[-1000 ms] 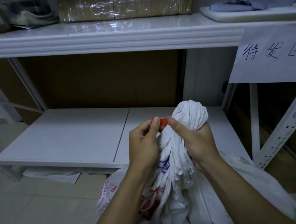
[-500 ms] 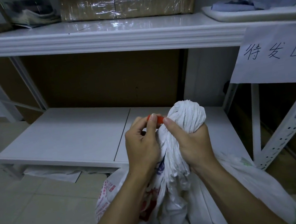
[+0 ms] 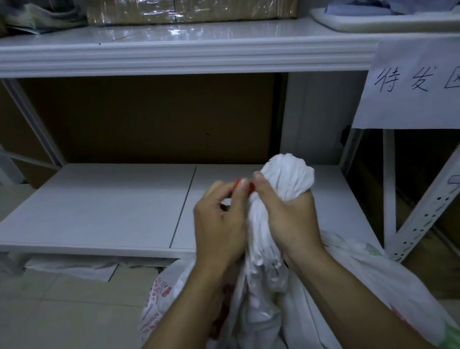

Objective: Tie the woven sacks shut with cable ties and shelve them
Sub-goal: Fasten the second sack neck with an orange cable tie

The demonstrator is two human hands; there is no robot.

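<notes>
Head view: the red cable tie [image 3: 250, 186] shows as a sliver at the gathered neck of the woven sack [image 3: 289, 176], lying crosswise between both thumbs. The left hand [image 3: 217, 222] pinches it with curled fingers; the right hand [image 3: 289, 219] grips the upright neck just beside, in front of the lower shelf [image 3: 96, 212]

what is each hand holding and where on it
The right hand grips the woven sack round its gathered neck, below the bunched top. The left hand pinches the red cable tie beside that neck.
</notes>
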